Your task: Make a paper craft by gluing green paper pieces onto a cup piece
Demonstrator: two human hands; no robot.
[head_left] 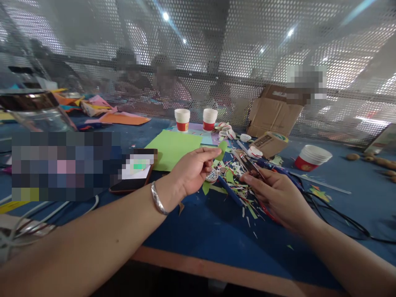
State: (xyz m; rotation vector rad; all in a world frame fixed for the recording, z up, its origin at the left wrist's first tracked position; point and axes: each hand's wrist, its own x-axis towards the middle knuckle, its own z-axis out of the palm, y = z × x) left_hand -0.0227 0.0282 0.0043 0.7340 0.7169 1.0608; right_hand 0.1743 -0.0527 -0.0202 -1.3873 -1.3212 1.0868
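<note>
Pinched between the thumb and fingers of my left hand (194,167) is a small piece of green paper (221,150). My right hand (275,189) grips a pair of scissors (247,164), whose blades point up and left toward the paper; blades and paper are apart. Beneath both hands lies a pile of paper scraps (238,181) in green, white and red. A small round piece with a drawn grid (212,175) sits just under my left fingers. A blue pen-like stick (229,190) lies across the scraps. Behind my left hand is a green paper sheet (173,146).
A phone (136,169) with a lit screen lies left of the green sheet. Stacked paper cups (182,120) stand at the back, with another stack (312,157) at right. A cardboard box (275,109) leans on the mesh wall. Black cables (337,212) run along the right.
</note>
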